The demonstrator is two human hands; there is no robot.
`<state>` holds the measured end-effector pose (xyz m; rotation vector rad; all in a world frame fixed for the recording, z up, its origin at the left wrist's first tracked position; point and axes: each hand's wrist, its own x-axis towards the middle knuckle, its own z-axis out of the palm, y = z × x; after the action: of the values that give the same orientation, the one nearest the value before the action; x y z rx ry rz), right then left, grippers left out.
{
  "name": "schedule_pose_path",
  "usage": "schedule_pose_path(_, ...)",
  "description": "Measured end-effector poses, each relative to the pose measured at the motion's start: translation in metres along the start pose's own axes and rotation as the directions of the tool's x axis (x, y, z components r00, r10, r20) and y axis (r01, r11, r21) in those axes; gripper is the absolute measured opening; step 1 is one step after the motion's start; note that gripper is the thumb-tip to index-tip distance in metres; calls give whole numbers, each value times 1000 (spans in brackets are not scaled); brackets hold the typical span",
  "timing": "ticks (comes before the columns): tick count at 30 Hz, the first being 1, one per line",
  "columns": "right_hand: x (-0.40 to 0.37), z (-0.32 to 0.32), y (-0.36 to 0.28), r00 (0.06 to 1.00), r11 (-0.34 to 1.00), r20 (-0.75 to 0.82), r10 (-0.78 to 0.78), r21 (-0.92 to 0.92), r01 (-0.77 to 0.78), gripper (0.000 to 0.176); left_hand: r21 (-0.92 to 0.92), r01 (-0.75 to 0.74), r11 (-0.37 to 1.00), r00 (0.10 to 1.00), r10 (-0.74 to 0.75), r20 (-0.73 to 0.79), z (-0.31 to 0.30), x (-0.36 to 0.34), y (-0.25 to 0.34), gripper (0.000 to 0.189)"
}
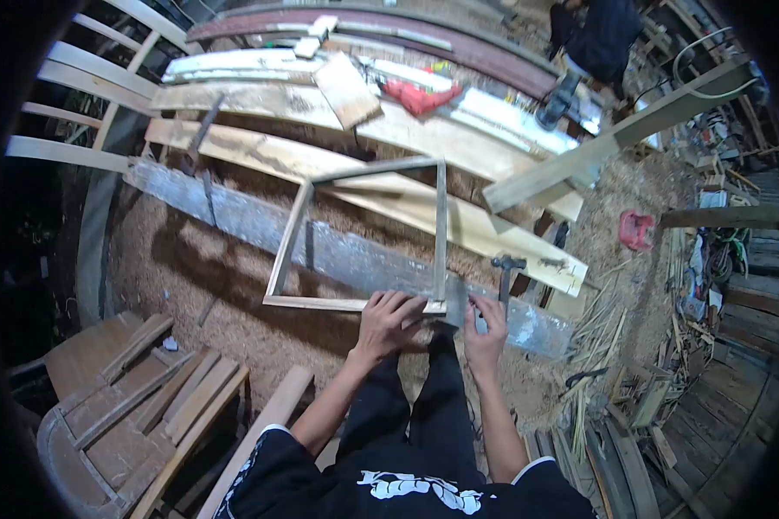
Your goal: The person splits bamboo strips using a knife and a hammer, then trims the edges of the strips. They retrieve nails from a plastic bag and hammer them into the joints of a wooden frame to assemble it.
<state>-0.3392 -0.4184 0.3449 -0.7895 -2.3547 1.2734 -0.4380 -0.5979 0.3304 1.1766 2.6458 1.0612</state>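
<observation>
A rectangular wooden frame [289,240] made of thin strips rests over the planks in front of me. My left hand [388,324] is closed around its near rail, close to the near right corner. Just right of that corner, my right hand [485,333] has thumb and forefinger drawn together; what they pinch is too small to make out. A hammer [506,265] lies right beside the right hand, its head pointing away from me and its handle running down along the fingers. Under the frame passes a grey, worn plank [355,253].
Long pale boards [389,192] stretch across beyond the frame. A red cloth-like item [420,97] lies on them, and a saw [206,125] is at the left. Wood pieces [201,400] are stacked lower left. A person [601,39] is at the back right. A red plastic object [636,231] sits on the sawdust.
</observation>
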Motion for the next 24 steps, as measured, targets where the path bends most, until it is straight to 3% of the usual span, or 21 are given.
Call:
schedule_pose_path(3, 4, -22, -76, 991, 988, -16, -134, 70, 135, 16, 49, -100, 994, 994, 102, -43, -77, 25, 20, 52)
schedule_pose_path(5, 2, -35, -128, 985, 980, -25, -169, 100, 170, 16, -17, -110, 994, 991, 109, -72, -120, 42, 29, 53)
schedule_pose_path(7, 8, -41, -168, 972, 957, -63, -225, 173, 233, 15, -26, -215, 976, 971, 211, -112, -152, 62, 37, 53)
schedule_pose_path(8, 11, -45, -185, 955, 948, -82, -287, 119, 295, 16, -77, -258, 963, 963, 250, -105, -166, 69, 44, 52)
schedule_pose_path(11, 14, -57, -220, 964, 947, -104, -245, 187, 261, 16, -135, -306, 942, 951, 298, -79, -203, 81, 67, 51)
schedule_pose_path(13, 15, -63, -229, 970, 949, -111, -215, 210, 235, 17, -221, -265, 939, 964, 260, -55, -221, 90, 81, 52)
schedule_pose_path(14, 15, -66, -233, 982, 924, -117, -150, 337, 181, 17, -227, -317, 921, 948, 299, -110, -229, 98, 87, 46)
schedule_pose_path(15, 13, -70, -237, 990, 880, -113, -83, 458, 127, 18, -251, -287, 924, 958, 282, -56, -234, 103, 88, 47)
schedule_pose_path(16, 13, -72, -242, 991, 879, -121, -52, 466, 103, 19, -255, -294, 921, 956, 285, -72, -231, 105, 87, 46)
schedule_pose_path(19, 21, -76, -234, 983, 929, -140, -117, 335, 158, 19, -258, -283, 924, 959, 282, -43, -216, 113, 79, 45)
schedule_pose_path(23, 25, -75, -204, 995, 971, -85, -46, 232, 65, 22, -226, -247, 942, 960, 269, 73, -197, 118, 71, 40)
schedule_pose_path(24, 25, -71, -190, 994, 968, -85, -69, 235, 87, 22, -222, -162, 961, 957, 208, 202, -197, 120, 70, 47)
